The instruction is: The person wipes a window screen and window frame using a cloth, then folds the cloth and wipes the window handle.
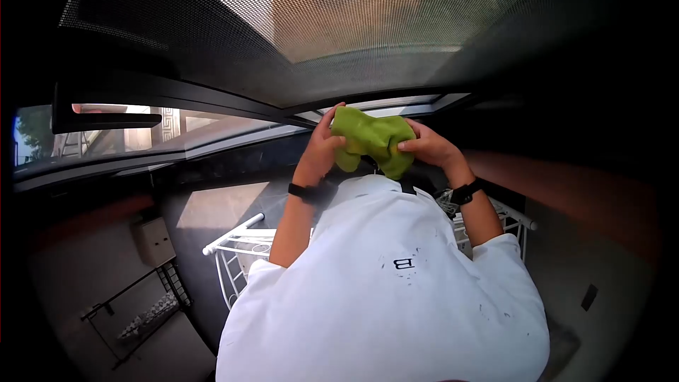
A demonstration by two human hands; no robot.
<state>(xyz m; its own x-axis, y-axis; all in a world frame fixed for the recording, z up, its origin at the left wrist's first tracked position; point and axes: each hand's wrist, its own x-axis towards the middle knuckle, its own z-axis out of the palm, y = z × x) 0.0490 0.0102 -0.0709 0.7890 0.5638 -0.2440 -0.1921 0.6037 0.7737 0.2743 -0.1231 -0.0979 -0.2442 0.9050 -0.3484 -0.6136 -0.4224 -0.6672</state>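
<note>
A bright green cloth is stretched, folded and crumpled, between my two hands in front of my chest. My left hand grips its left end, thumb in front and fingers behind. At the right end, my right hand pinches the cloth with the thumb on top; its other fingers are partly hidden. The cloth hangs just in front of the lower window frame; whether it touches the frame I cannot tell. Each wrist wears a dark band.
A mesh screen spans the top of the view, with a dark window handle at left. Below me stands a white metal rack, partly behind my body. A dark wall rack and a small box are at lower left.
</note>
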